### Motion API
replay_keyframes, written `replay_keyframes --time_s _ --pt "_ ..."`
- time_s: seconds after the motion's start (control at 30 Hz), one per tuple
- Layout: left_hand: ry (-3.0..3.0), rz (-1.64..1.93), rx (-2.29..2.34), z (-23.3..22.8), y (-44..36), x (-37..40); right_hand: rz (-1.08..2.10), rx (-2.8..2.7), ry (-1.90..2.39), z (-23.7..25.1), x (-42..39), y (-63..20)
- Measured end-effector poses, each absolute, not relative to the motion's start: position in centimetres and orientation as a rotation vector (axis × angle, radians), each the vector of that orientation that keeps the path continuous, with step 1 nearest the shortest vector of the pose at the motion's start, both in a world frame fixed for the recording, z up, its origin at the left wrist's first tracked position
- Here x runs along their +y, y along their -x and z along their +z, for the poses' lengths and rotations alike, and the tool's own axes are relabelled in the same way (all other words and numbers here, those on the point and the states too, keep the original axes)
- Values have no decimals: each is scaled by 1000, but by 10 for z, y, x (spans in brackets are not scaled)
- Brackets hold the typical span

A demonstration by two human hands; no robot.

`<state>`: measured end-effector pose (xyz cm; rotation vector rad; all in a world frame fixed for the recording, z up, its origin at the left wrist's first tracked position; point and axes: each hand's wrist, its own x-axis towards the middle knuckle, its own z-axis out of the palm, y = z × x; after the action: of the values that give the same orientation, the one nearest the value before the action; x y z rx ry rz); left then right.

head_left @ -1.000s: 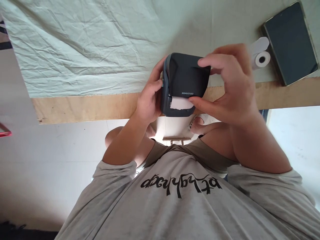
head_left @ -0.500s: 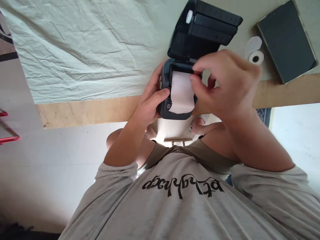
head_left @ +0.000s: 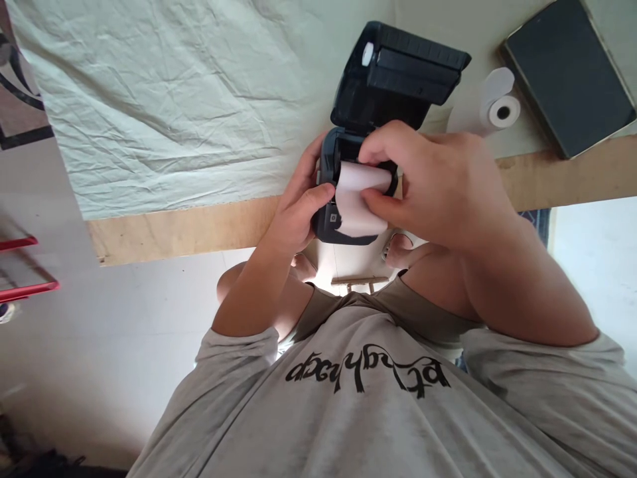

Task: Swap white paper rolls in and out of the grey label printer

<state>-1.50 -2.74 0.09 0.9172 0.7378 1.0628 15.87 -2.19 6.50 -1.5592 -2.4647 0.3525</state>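
A small dark label printer [head_left: 326, 222] stands at the table's front edge with its lid [head_left: 398, 79] tipped back. My left hand [head_left: 303, 206] grips the printer's left side, thumb on the top rim. In the paper bay sits a white paper roll [head_left: 355, 192], its loose end hanging over the printer's front. My right hand [head_left: 432, 179] is at the bay, with the thumb and a finger closed around the roll's right part. The other fingers of that hand are hidden behind it.
To the right a second white paper roll [head_left: 503, 111] lies beside a dark tablet [head_left: 572, 76]. A pale wrinkled cloth [head_left: 174, 99] covers the table, leaving a bare wooden edge [head_left: 189, 229]. Red bars [head_left: 30, 289] show at the far left.
My right hand has moved left and down from the bay's right rim onto the paper roll. The roll looks slightly shifted and tilted. My left hand keeps its hold.
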Motion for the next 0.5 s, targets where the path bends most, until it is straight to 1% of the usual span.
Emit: replay_keyframes --time_s 0.07,0.17,0.23,0.3,0.37,0.43,0.5 --pt "-888 1089 754 2 15 -28 572 -2342 1404 68 -24 -166" --pt "-834 1121 772 1 15 -29 860 -1880 1150 64 -24 -178" --pt "-815 1126 764 0 15 -29 929 -1661 1137 56 -20 -183" --pt "-805 1127 751 -2 16 -29 970 -1598 1199 45 -17 -185" --pt "-796 1130 744 -4 17 -28 913 -1610 1267 36 -16 -185" --pt "-792 1125 754 -5 17 -28 680 -1742 1374 30 -16 -185" --pt "-801 1120 770 -4 17 -28 380 -1955 1468 26 -18 -186"
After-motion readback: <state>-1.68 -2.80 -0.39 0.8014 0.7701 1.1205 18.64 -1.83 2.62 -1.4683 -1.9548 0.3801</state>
